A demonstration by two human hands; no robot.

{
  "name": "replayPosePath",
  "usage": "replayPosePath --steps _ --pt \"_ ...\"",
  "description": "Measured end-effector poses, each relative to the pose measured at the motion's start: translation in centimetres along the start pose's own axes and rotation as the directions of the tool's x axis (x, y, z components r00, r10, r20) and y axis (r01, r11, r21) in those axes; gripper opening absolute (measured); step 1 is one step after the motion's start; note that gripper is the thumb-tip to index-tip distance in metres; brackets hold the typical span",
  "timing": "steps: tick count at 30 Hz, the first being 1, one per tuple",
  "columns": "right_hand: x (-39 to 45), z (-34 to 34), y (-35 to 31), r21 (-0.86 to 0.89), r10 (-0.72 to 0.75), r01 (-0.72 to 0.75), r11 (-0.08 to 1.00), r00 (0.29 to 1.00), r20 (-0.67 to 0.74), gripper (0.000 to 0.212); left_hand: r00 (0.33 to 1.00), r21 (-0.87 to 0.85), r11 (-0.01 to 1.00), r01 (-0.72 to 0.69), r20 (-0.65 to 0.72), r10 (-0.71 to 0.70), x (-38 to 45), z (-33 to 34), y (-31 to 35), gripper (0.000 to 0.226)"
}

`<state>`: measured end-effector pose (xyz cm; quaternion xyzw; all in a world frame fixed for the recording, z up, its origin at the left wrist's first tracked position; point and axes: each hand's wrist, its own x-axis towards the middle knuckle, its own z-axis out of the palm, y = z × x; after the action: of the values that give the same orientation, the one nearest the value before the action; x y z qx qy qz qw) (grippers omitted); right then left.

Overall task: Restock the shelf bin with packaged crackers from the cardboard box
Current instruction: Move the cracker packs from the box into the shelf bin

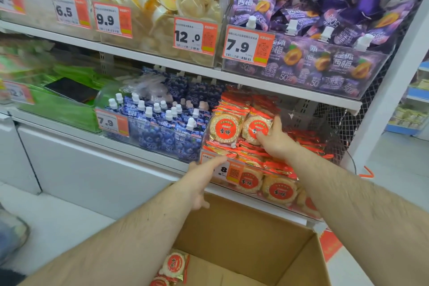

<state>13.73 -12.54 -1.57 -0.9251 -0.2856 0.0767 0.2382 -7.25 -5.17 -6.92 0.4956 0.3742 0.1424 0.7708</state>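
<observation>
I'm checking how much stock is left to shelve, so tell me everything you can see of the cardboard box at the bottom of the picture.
The brown corrugated cardboard box stands open-topped below the lowest shelf, in front of the clear bin of orange-wrapped round crackers. Its plain inner walls show and its right outer side carries an orange printed label. Most of the inside in view is bare; at least two round cracker packs lie at its near left, partly hidden by the forearm. Neither hand touches it visibly.

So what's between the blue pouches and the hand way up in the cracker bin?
In the head view, two upright cracker packs stand between the blue pouches and the right hand, which grips the nearer one. Nothing else sits there.
</observation>
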Motion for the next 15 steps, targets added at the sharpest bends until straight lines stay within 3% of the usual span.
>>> replayPosePath --steps 3,5,6,7,9,10,11,12,13,14,15 --pt "-1.1 -0.8 0.3 0.088 0.031 -0.025 0.996 0.998 -0.06 0.098 1.0 0.084 0.996 -0.024 -0.001 0.025 -1.1 -2.4 -1.6 0.111" --pt "-3.0 -1.0 0.0 0.006 -0.016 0.018 1.0 0.971 -0.237 0.1 0.998 0.163 0.985 -0.054 -0.018 0.058 -2.1 -4.1 -2.9 0.106" --pt "-4.3 -0.7 -0.2 -0.045 -0.097 0.086 0.995 0.923 -0.373 0.096 0.997 0.197 0.978 -0.072 -0.014 0.077 -2.6 -5.0 -3.6 0.1" --pt "-6.1 -0.4 -0.5 -0.102 -0.215 0.19 0.977 0.837 -0.504 0.087 0.996 0.231 0.969 -0.09 -0.005 0.093 -3.1 -5.8 -4.1 0.088" --pt "-9.2 1.4 -0.8 -0.253 -0.512 0.473 0.844 0.571 -0.641 0.064 0.994 0.295 0.95 -0.104 0.013 0.105 -4.0 -7.2 -4.9 0.057" --pt "-10.7 2.8 -0.8 -0.31 -0.628 0.598 0.739 0.445 -0.638 0.054 0.995 0.331 0.938 -0.103 0.016 0.103 -4.4 -7.8 -5.3 0.047" --pt "-12.0 4.7 -0.6 -0.322 -0.705 0.697 0.641 0.367 -0.607 0.045 0.994 0.368 0.924 -0.104 0.012 0.107 -4.8 -8.2 -5.7 0.041" --pt "-13.2 6.8 -0.4 -0.3 -0.762 0.771 0.561 0.341 -0.55 0.036 0.993 0.406 0.907 -0.109 0.001 0.119 -5.0 -8.7 -6.1 0.037" --pt "-14.4 8.9 -0.2 -0.242 -0.794 0.811 0.532 0.38 -0.474 0.028 0.99 0.448 0.886 -0.116 -0.014 0.137 -5.1 -9.1 -6.4 0.033" --pt "-15.2 11.2 0.2 -0.162 -0.798 0.813 0.56 0.476 -0.371 0.022 0.987 0.495 0.861 -0.121 -0.03 0.156 -5.0 -9.5 -6.8 0.031" --pt "-15.7 13.6 0.8 -0.08 -0.755 0.761 0.644 0.616 -0.224 0.019 0.985 0.539 0.834 -0.116 -0.046 0.167 -5.0 -9.8 -7.1 0.029"
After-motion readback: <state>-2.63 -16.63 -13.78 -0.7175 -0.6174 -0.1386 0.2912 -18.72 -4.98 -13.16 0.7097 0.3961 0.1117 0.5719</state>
